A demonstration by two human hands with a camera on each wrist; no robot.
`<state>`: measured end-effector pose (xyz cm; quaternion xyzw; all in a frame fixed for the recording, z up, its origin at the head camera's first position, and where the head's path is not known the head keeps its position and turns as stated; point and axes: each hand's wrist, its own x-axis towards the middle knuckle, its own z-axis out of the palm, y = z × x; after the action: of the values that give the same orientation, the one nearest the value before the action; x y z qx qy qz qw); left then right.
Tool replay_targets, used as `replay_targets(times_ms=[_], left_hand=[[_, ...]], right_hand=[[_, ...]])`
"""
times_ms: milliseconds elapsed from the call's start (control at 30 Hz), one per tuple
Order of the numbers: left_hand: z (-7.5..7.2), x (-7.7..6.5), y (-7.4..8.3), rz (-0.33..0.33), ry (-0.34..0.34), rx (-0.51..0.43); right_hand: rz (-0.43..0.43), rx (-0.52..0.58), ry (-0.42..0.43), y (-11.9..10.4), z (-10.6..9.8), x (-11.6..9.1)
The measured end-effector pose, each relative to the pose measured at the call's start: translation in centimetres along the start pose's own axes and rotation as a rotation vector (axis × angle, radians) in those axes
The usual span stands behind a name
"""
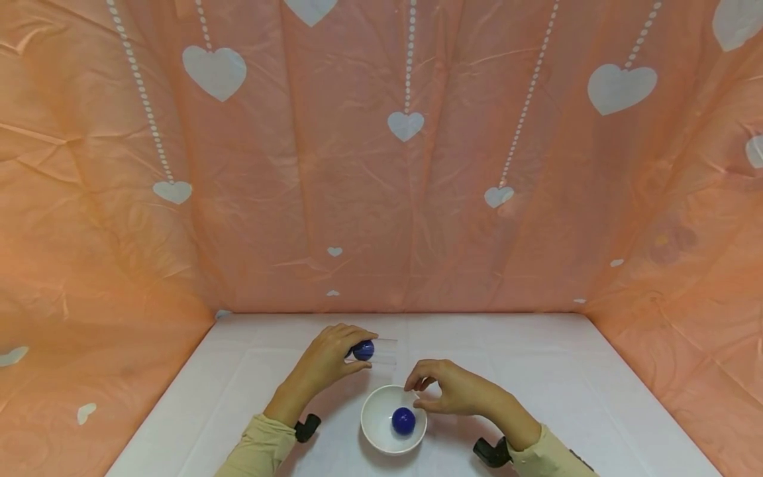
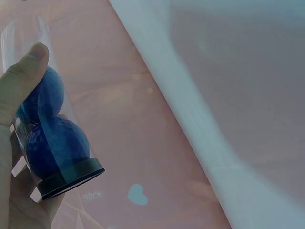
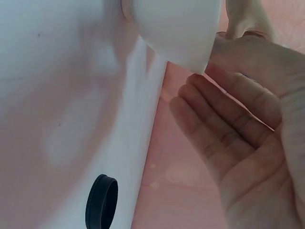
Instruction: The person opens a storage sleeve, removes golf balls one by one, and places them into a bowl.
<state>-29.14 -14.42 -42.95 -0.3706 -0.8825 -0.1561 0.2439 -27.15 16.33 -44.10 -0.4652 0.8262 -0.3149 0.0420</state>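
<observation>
My left hand [image 1: 336, 351] grips a clear tube [image 1: 386, 351], held tilted over on its side with one end pointing right. Two dark blue balls [image 2: 57, 148] sit inside it, stacked against a black end cap [image 2: 71, 179]. A third blue ball [image 1: 403, 421] lies in a white bowl [image 1: 375, 437] in front of me. At the bowl's right rim, my right hand [image 1: 453, 389] hovers with thumb and fingers apart and nothing between them. In the right wrist view its fingers [image 3: 214, 126] are loosely bent beside the bowl; whether they touch the rim I cannot tell.
A black ring-shaped lid [image 3: 101, 202] rests on the white tabletop [image 1: 507, 351] in the right wrist view. Orange sheeting [image 1: 357, 199] with white hearts encloses the table at the back and sides. Black wrist-worn devices sit on both wrists.
</observation>
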Motion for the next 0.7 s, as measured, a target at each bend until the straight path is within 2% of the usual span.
replay_targets(times_ms=[100, 267, 700], left_hand=[[-0.1, 0.0, 0.1, -0.002, -0.001, -0.002], [-0.1, 0.0, 0.2, -0.003, 0.002, 0.000], [0.0, 0.1, 0.3, 0.012, 0.012, -0.003]], right_hand=[[-0.010, -0.001, 0.039, 0.1, 0.0, 0.0], [-0.026, 0.008, 0.159, 0.3, 0.2, 0.2], [0.043, 0.087, 0.366, 0.0, 1.0, 0.8]])
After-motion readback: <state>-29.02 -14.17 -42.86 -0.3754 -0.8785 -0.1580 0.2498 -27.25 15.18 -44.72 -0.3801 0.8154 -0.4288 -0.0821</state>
